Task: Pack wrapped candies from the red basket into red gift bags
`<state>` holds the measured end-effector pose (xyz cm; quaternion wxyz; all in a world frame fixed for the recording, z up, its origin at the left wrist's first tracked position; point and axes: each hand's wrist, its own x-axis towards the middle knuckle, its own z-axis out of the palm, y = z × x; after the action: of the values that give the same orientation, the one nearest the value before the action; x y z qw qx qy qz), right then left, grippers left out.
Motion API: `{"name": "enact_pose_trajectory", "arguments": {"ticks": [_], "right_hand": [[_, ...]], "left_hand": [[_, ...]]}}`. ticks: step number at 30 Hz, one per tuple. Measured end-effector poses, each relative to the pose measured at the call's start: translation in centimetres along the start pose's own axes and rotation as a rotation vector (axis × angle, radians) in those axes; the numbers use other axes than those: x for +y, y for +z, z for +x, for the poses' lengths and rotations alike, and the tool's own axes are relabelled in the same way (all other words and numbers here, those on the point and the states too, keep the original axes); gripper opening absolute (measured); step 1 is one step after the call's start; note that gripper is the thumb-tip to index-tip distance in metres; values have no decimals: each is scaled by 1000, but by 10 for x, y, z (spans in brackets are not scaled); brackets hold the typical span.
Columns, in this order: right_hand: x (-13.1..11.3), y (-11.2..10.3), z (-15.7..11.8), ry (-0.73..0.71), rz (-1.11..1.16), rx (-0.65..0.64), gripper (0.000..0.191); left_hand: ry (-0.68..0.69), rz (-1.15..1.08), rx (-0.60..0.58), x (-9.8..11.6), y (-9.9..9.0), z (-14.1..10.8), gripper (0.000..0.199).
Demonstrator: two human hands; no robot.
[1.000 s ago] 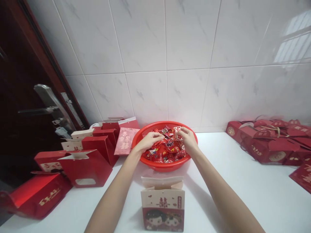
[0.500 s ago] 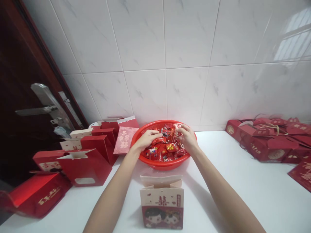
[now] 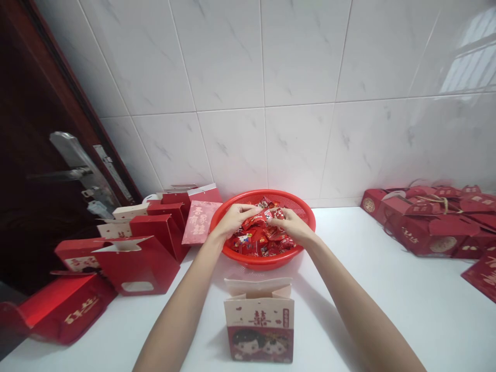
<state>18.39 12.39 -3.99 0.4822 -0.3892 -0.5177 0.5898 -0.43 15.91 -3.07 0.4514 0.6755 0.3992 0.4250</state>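
Currently both hands over red plastic basket (image 3: 267,263), approx. centre of white table (image 3: 341,225), near tiled wall (image 3: 298,139). Basket holds red-wrapped packets (image 3: 258,244), piled, mixed prints.

L hand (image 3: 232,222): in from basket's L side, thumb + fingers close together at a red packet (image 3: 253,220) on upper part of pile; firm grip or mere touch, can't tell. R hand (image 3: 294,227): in from R side, fingers bent inward, tips at packets near basket's middle; hold unclear, tips partly hidden. Hands near each other, small gap betw. them.

Open-topped box (image 3: 259,330), cream over red w/ two cartoon figures, upright in front of basket, betw. forearms, apart from both hands.

L of basket: pink box (image 3: 199,222) w/ pale characters, just beside rim; further L, red boxes (image 3: 141,268), several upright. Far R: dark-red boxes (image 3: 430,232), grouped, well apart from basket. Door (image 3: 27,206) w/ metal handle (image 3: 83,168) at far L.
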Motion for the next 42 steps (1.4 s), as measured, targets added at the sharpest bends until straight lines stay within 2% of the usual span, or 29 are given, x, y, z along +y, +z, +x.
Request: {"name": "enact_pose_trajectory", "arguments": {"ticks": [5, 10, 13, 16, 19, 22, 25, 29, 33, 35, 40, 42], "right_hand": [[-3, -1, -1, 51, 41, 58, 9], [-5, -3, 1, 84, 113, 34, 13], [-3, -4, 0, 56, 97, -30, 27], [-1, -5, 0, 30, 89, -37, 42], [0, -5, 1, 0, 121, 3, 45], [-1, -5, 1, -55, 165, 109, 39], [-1, -5, 1, -90, 190, 190, 37], [-2, -5, 0, -94, 177, 122, 40], [-3, -6, 0, -50, 166, -22, 41], [-2, -7, 0, -59, 174, -39, 42], [0, -8, 3, -98, 240, 142, 33], [-1, -9, 5, -80, 298, 227, 28]], "left_hand": [[18, -16, 33, 0, 1, 1, 51], [93, 53, 75, -5, 4, 3, 49], [86, 92, 24, -7, 6, 2, 48], [94, 119, -26, -7, 6, 2, 47], [119, 127, 9, -8, 4, 5, 41], [70, 157, 84, -9, 2, 7, 31], [33, 180, 50, -6, 3, 5, 27], [39, 202, -75, 1, 5, -1, 37], [101, 156, -75, 3, 7, -2, 38], [132, 144, -64, 1, 7, -1, 37], [105, 134, 130, -10, 0, 8, 40], [53, 235, 101, -13, -7, 14, 37]]}}
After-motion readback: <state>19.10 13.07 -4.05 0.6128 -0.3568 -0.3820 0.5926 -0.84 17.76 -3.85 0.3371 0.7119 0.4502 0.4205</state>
